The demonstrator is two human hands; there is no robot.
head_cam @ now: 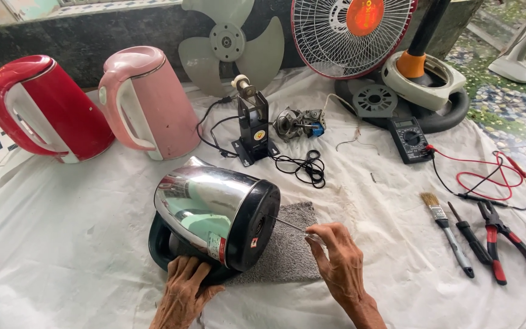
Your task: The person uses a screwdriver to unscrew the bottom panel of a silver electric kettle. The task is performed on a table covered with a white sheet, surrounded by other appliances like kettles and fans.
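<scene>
Lying between hands (184, 286) (339, 265): steel kettle (214, 213)

White cloth (62, 244), patterned floor tiles (512, 109).

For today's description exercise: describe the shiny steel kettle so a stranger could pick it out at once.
On the white cloth, nearest the camera, a shiny steel kettle lies on its side upon a grey mat, between the left hand and the right hand. Unlike the upright red kettle and pink kettle behind, it is mirror-bright, black-based.

Silver kettle (205, 204) with black base; red kettle (44, 106); pink kettle (150, 100)
</scene>
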